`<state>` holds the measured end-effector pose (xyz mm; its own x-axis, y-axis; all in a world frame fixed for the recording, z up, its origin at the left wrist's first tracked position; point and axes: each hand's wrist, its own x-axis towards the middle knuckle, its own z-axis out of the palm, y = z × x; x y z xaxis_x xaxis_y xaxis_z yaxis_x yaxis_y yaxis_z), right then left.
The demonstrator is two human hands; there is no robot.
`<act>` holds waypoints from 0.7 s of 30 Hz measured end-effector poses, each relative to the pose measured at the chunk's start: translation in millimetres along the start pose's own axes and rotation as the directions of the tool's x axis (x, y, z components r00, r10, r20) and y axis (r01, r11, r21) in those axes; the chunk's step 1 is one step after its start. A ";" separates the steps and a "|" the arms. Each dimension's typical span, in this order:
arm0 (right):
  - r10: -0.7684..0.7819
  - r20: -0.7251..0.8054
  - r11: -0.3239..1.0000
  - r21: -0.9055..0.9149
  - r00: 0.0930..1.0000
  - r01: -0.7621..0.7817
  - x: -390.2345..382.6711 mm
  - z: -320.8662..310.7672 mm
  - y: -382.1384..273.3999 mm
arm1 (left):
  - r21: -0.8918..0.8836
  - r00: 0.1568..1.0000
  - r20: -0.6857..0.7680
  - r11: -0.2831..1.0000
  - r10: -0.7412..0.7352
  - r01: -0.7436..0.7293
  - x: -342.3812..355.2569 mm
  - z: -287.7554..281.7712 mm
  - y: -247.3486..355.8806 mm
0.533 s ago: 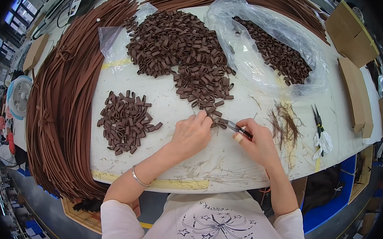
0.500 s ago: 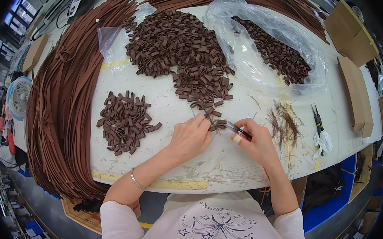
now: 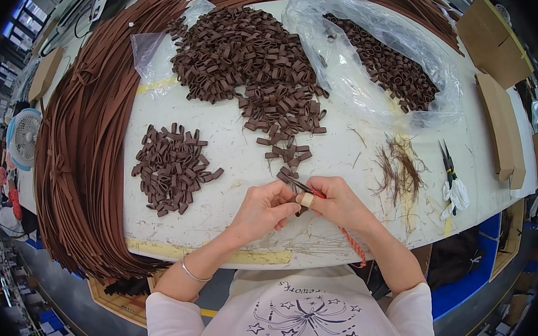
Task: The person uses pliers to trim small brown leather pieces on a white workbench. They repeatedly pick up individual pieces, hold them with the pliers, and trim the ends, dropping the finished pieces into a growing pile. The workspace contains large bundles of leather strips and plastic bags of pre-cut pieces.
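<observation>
1. Many brown loops are still waiting. The big pile (image 3: pixel 255 74) lies far from you in the middle of the table (image 3: pixel 229 139), and its tail runs down almost to your hands.
2. A much smaller pile (image 3: pixel 174 168) sits to the left, well apart from the big one. I think these are the ones you have finished, so most of the work looks left to do.
3. Your left hand (image 3: pixel 261 211) and right hand (image 3: pixel 340 201) are close together at the near edge of the table. Between them you hold one small brown loop (image 3: pixel 290 184).
4. The grip of your left hand is pressed together, pinching that loop. The grip of your right hand is closed on a small cutting tool (image 3: pixel 312 193) with a red handle, and its tip touches the loop. One finger has a tan bandage on it.
5. A little heap of thin brown threads (image 3: pixel 402 169) lies to the right of your hands. It looks like the bits you cut off.
6. More loops sit in a clear plastic bag (image 3: pixel 393 63) far to the right. I guess those are waiting too.
7. Long brown strips (image 3: pixel 86 170) hang over the left side of the table.
</observation>
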<state>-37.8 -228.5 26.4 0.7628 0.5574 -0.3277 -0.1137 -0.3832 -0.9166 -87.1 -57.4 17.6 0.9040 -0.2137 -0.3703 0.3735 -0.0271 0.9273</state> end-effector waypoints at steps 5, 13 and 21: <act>-0.170 -0.128 0.897 -0.430 0.977 0.100 2.8 -22.4 3.0 | -0.368 0.981 0.067 0.909 -0.184 0.195 -3.1 -13.7 0.3; -0.202 -0.248 0.852 -0.522 0.947 0.044 -18.9 -13.9 -20.1 | -0.459 0.986 0.059 0.873 -0.156 0.166 -9.2 -10.8 -0.7; -0.297 -0.132 0.898 -0.375 0.946 0.229 -49.0 17.2 8.1 | -0.469 0.975 0.017 0.859 -0.223 0.205 -25.9 -2.4 1.6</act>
<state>-87.0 -246.3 31.1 0.8393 0.5436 -0.0078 0.3115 -0.4926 -0.8126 -109.5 -49.6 28.5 0.7940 -0.2186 -0.5672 0.6038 0.3910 0.6946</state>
